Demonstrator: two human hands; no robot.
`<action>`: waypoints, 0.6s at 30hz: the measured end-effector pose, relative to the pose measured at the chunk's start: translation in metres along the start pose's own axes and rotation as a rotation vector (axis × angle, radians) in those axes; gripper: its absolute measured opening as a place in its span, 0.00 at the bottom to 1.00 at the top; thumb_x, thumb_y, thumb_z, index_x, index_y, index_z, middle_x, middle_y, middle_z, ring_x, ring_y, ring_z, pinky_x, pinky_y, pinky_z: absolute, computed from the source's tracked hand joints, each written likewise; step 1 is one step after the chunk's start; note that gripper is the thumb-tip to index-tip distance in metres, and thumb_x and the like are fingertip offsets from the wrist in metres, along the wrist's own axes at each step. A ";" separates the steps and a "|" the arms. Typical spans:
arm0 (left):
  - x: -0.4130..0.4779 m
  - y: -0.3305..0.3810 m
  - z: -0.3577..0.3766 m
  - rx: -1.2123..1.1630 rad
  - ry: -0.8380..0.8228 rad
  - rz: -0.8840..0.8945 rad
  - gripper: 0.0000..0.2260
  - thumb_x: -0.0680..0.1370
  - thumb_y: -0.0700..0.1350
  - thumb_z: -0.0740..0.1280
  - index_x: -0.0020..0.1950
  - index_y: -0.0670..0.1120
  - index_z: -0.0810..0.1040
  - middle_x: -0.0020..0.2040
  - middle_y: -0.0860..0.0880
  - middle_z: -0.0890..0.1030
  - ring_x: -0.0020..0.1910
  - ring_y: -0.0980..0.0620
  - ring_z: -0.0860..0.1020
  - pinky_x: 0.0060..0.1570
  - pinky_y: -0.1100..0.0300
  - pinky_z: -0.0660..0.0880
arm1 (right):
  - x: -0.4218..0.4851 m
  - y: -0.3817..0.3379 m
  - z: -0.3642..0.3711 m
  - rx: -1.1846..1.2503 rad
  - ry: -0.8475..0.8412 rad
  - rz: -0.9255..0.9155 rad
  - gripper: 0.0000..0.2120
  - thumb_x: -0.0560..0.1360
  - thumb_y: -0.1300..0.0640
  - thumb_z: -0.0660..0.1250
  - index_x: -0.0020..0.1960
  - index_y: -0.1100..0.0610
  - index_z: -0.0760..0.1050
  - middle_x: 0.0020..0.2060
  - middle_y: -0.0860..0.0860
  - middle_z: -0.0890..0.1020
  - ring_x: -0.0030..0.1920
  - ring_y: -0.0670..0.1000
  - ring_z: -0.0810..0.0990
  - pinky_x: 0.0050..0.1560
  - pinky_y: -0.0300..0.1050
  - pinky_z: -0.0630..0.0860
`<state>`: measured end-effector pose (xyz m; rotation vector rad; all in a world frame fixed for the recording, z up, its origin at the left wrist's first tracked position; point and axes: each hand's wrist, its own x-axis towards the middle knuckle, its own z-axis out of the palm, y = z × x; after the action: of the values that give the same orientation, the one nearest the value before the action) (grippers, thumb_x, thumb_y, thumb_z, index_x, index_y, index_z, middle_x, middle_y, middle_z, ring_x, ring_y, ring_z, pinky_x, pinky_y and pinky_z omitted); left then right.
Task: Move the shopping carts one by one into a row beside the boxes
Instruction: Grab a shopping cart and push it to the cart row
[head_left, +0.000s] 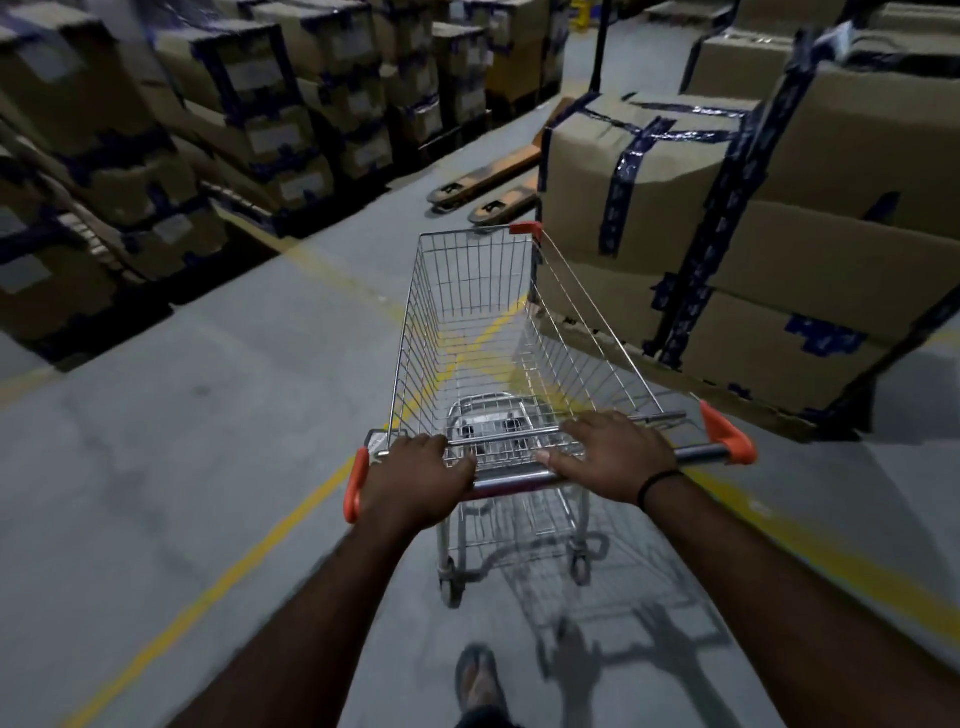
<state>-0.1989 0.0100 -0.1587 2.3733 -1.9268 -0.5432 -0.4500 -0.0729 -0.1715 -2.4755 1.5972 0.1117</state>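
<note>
An empty wire shopping cart (415, 322) with orange corner caps stands on the grey floor in front of me, its right side close to a stack of taped cardboard boxes (727, 260). My left hand (415, 480) grips the left part of the cart's handle bar. My right hand (613, 449) grips the bar to the right of centre, a black band on its wrist. The cart's front right corner almost touches the boxes. No other cart is in view.
Tall stacks of taped boxes (156, 130) line the left side of the aisle. The orange forks of a pallet jack (483, 179) lie on the floor ahead of the cart. Yellow lines (218, 577) cross the floor. My foot (478, 675) is below the cart.
</note>
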 end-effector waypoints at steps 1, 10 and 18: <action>0.012 0.001 -0.002 -0.001 0.004 -0.010 0.29 0.79 0.66 0.53 0.71 0.49 0.72 0.69 0.47 0.74 0.70 0.47 0.69 0.62 0.47 0.70 | 0.015 0.004 -0.003 0.006 0.001 -0.016 0.50 0.64 0.16 0.39 0.71 0.44 0.71 0.70 0.48 0.75 0.69 0.55 0.71 0.66 0.56 0.72; 0.136 -0.004 -0.033 -0.045 0.042 -0.096 0.29 0.79 0.65 0.53 0.69 0.48 0.74 0.67 0.46 0.76 0.68 0.46 0.70 0.63 0.47 0.69 | 0.167 0.022 -0.033 -0.007 -0.012 -0.104 0.54 0.62 0.15 0.35 0.73 0.44 0.69 0.71 0.46 0.74 0.71 0.53 0.70 0.68 0.55 0.70; 0.247 -0.017 -0.060 -0.051 0.057 -0.149 0.29 0.78 0.66 0.50 0.66 0.48 0.75 0.64 0.47 0.76 0.66 0.47 0.70 0.57 0.48 0.70 | 0.294 0.028 -0.061 -0.056 -0.034 -0.177 0.51 0.64 0.16 0.36 0.74 0.43 0.68 0.74 0.45 0.70 0.73 0.51 0.67 0.67 0.54 0.68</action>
<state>-0.1236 -0.2333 -0.1671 2.4848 -1.7023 -0.5200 -0.3556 -0.3591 -0.1641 -2.6296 1.3720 0.1738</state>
